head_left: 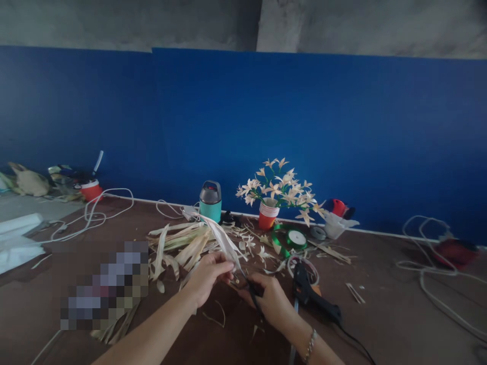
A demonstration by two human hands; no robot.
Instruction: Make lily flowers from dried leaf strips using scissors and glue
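With my left hand (208, 276) pinching the husk (224, 241) and right hand (273, 300) gripping scissors (254, 299), I should snip slowly between them.

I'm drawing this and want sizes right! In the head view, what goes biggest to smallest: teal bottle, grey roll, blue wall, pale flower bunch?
1. Blue wall, by far
2. Pale flower bunch
3. Teal bottle
4. Grey roll

A teal flask (210, 209) stands before a blue panel (243, 116), a red container (91, 191) farther left.
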